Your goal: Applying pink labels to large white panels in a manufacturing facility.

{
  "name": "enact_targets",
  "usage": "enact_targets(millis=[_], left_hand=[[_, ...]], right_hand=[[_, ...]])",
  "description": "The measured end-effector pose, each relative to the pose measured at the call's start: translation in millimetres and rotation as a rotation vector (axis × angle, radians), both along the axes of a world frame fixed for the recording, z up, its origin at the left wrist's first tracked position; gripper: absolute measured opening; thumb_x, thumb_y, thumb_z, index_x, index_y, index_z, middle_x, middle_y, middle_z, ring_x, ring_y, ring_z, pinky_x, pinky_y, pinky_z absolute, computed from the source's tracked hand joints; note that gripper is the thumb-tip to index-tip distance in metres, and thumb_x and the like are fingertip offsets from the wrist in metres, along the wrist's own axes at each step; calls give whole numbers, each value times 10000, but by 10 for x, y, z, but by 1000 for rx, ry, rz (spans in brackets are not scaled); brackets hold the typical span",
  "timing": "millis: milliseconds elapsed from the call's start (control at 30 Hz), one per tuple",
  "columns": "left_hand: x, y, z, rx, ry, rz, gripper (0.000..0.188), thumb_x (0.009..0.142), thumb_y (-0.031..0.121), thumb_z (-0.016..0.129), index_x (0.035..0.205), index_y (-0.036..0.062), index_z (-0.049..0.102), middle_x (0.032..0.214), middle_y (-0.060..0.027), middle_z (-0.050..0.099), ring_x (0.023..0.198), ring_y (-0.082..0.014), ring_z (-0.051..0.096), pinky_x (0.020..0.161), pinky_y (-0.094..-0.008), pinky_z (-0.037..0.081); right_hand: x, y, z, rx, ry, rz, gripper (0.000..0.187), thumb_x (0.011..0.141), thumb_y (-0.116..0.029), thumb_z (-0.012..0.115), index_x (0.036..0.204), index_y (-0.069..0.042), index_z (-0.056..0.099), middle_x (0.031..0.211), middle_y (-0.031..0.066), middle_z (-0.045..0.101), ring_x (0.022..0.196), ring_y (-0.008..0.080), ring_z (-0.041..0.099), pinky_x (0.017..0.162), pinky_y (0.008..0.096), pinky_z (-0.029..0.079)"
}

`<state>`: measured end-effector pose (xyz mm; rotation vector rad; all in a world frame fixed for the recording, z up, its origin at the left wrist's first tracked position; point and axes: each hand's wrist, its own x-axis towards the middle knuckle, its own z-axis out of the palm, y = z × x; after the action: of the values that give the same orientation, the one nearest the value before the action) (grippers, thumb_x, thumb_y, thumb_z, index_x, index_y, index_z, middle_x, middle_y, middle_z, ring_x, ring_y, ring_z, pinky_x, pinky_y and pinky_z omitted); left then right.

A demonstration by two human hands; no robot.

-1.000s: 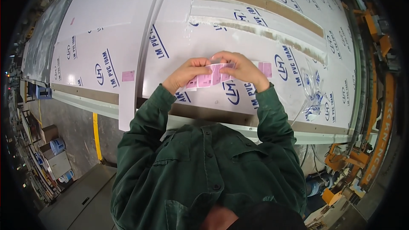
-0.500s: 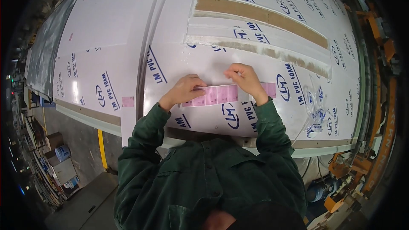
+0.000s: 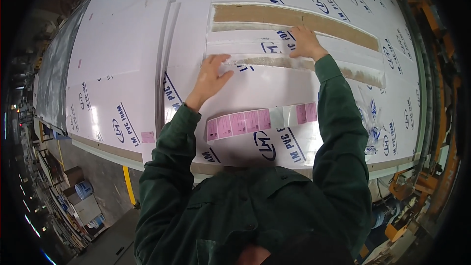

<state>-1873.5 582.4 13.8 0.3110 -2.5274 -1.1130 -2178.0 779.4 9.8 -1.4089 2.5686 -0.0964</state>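
A strip of pink labels (image 3: pixel 238 123) lies across the film-covered white panel (image 3: pixel 289 86) in front of me, with a bare stretch of backing between its pink sections. Past it, my left hand (image 3: pixel 211 81) is at the left end of a long white strip with a worn, greyish-brown face (image 3: pixel 267 62). Its thumb and fingers are apart. My right hand (image 3: pixel 306 43) reaches over the same strip farther right, fingers spread, close to a second strip with a brown face (image 3: pixel 274 15). Whether the fingertips touch the strips I cannot tell.
Crumpled clear film (image 3: pixel 374 122) lies at the panel's right side. A single pink label (image 3: pixel 147 137) sits by the near left edge. Orange machinery (image 3: pixel 417 186) stands off to the right. Down on the floor at left are a blue bucket (image 3: pixel 84 189) and a yellow line (image 3: pixel 129 185).
Both hands have left the pink label strip and moved forward to the long strips, the right one farther out. The label strip now lies uncovered, and the view has shifted slightly.
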Motion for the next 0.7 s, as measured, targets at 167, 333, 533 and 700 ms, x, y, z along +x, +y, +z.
enact_targets(millis=[167,333,533,700], left_hand=[[-82,-416,36,-363,174,259,623,725,152,767,1285,70,506,1157,-164,569,1089,-354,522,923,-463,414],[-181,-544,145,-453,-26,116,512,672,72,756,1149,91,572,1082,-67,591,1056,-290,532,879,-425,405],[-120,-409,11,-716,144,172,242,709,51,641,937,127,607,994,-15,580,988,-233,536,851,-398,397],[31,-323,-139,-778,89,128,253,749,71,591,989,149,612,1032,-18,585,1017,-233,535,887,-401,383]], right_hand=[[319,161,142,-388,293,81,697,509,-171,880,1070,-84,475,1073,136,509,1074,344,501,945,441,409],[526,443,174,-464,203,33,416,679,-36,751,1019,-95,520,1018,122,520,1004,340,529,849,415,431],[648,713,122,-544,176,77,347,688,14,667,1005,-123,632,985,70,576,998,294,550,886,410,419],[712,827,-59,-465,281,55,440,687,16,647,1098,-142,646,1040,50,608,1012,257,566,953,417,380]])
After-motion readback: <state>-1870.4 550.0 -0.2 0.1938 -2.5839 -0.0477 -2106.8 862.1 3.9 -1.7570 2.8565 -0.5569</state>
